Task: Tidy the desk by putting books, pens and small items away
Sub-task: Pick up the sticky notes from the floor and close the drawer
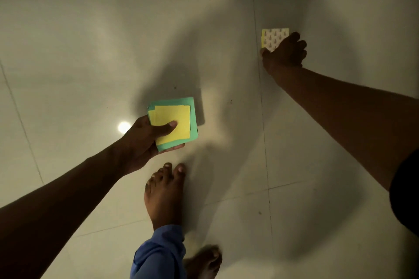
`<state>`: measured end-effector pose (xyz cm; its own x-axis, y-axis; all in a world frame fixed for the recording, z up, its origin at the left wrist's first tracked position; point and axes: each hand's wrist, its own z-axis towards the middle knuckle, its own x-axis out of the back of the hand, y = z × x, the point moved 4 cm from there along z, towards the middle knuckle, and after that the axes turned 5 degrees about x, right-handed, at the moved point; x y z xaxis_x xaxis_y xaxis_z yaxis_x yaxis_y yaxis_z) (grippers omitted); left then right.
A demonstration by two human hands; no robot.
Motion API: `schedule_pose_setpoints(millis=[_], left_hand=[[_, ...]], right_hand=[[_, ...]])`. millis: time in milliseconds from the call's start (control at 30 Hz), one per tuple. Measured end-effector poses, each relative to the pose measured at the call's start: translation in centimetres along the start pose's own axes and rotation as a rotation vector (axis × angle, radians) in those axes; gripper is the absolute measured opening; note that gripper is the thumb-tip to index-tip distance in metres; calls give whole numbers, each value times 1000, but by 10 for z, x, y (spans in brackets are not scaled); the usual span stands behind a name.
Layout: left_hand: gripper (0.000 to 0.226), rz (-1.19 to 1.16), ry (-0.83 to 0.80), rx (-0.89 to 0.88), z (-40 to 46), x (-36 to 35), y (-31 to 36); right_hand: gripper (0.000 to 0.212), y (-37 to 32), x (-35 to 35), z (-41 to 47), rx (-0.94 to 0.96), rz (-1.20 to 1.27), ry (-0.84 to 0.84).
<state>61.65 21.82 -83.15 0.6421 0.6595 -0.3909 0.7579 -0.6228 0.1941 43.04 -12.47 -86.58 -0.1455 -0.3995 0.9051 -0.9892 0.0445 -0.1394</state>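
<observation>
Indoor room, likely a home: glossy pale tiled floor [90,41] with thin grout lines fills the frame, ceiling-light reflection [124,127] at centre left, bare foot [164,190] at lower centre.

Two paper pads [173,123] [273,37] (one per hand), two bare feet [164,190] [204,260].

Floor [90,41]: pale tiles, smooth and glossy, carrying a bright lamp reflection and soft sheen; thin dark grout lines between tiles. Stack of notes [174,123] in the left hand [145,140]: matt paper, a yellow sheet over green sheets, flat and uncreased, edges clean. Small pad [275,37] at the right hand [284,54]: paper, matt, white face printed with a small repeated pattern, yellow edge showing. Trouser leg [158,253]: blue woven cloth, soft, dull finish, creased.
</observation>
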Motion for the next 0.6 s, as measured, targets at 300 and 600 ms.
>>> schedule_pose_setpoints(millis=[300, 600], left_hand=[[48, -60, 47, -21, -18, 8, -6], [42, -125, 27, -50, -75, -37, 11]], right_hand=[[60, 16, 12, 7, -177, 407, -110], [13, -18, 72, -146, 127, 541, -223]])
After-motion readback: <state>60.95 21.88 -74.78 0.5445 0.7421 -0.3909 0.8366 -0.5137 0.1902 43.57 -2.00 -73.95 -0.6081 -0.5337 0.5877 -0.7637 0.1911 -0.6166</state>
